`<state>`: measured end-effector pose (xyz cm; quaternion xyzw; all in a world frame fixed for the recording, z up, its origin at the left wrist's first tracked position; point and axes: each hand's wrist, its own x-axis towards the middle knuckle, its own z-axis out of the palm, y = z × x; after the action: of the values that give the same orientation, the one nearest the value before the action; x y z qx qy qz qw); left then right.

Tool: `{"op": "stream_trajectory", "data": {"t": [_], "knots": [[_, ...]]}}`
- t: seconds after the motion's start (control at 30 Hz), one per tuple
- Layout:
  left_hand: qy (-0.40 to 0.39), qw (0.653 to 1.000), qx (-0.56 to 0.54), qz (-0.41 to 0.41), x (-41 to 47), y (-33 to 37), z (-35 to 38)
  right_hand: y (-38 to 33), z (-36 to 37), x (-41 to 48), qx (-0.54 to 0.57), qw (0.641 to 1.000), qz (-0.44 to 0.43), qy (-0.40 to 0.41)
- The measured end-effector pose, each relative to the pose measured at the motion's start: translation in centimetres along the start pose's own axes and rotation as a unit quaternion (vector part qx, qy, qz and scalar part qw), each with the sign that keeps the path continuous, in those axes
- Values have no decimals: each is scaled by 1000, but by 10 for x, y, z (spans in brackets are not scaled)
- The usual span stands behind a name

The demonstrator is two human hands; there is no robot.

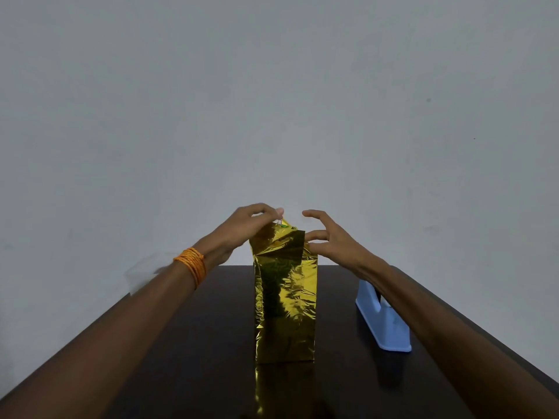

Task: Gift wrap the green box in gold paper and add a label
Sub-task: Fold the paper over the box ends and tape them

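A tall box wrapped in shiny gold paper (286, 297) stands upright in the middle of the dark table (187, 343). A tiny spot of the green box (283, 225) shows at the loose, crumpled top end of the paper. My left hand (251, 226) pinches the top flap of gold paper between thumb and fingers. My right hand (328, 237) hovers at the top right corner with fingers spread, its fingertips touching the paper's edge. No label is in view.
A light blue tape dispenser (382, 320) sits on the table right of the box, partly behind my right forearm. Orange thread bands (192, 264) circle my left wrist. A plain grey wall stands behind the table's far edge.
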<state>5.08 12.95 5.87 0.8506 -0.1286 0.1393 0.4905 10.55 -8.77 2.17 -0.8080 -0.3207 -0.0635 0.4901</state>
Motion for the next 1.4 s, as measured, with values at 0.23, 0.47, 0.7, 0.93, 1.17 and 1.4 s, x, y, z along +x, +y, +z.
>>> {"op": "stream_trajectory", "data": {"t": [0.23, 0.47, 0.7, 0.93, 1.17, 1.4], "knots": [[-3, 995, -27, -92, 8, 5, 23, -7, -2, 9, -29, 999, -1, -33], [-23, 993, 4, -118, 3, -11, 29, -3, -3, 10, -27, 999, -11, -35], [-15, 992, -16, -125, -3, -16, 28, 1, 0, 8, 4, 1000, -24, 5], [-26, 991, -16, -130, -4, -20, 31, 2, 1, 10, 22, 999, -2, -24], [-90, 984, 27, -153, -13, -18, 21, 9, 1, 12, 16, 1000, -2, -14], [-92, 985, 20, -141, -16, -22, 20, 10, 1, 13, 15, 1000, 2, -18]]}}
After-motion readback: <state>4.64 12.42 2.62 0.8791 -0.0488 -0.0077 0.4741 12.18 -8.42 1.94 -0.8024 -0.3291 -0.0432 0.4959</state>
